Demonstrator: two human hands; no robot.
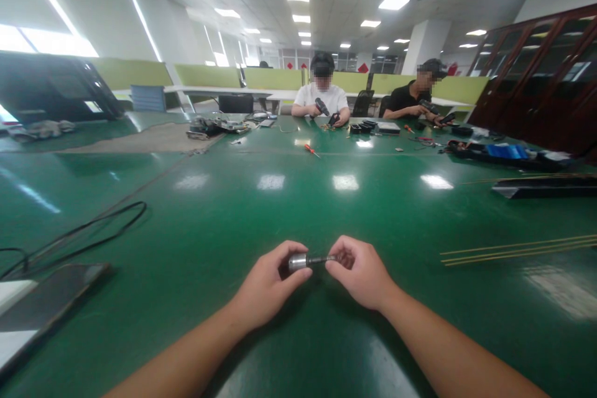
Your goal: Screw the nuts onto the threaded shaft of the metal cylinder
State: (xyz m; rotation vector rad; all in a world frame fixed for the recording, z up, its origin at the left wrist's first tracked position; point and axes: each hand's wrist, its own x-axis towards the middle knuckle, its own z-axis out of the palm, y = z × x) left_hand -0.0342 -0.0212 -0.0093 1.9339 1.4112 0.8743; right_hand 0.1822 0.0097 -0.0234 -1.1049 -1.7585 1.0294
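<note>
Both my hands meet above the near part of the green table (298, 211). My left hand (268, 286) pinches a small silver metal cylinder (297, 262) between thumb and fingers. A thin dark shaft (321, 259) sticks out of the cylinder to the right, and my right hand (359, 272) is closed around its far end. The piece is held level, just above the table top.
Black cables (93, 230) and a dark tablet (46, 305) lie at the left. Thin yellow rods (517, 249) lie at the right. Across the table two people hold power drills, with an orange screwdriver (311, 150), tools and black trays (504, 155) around them.
</note>
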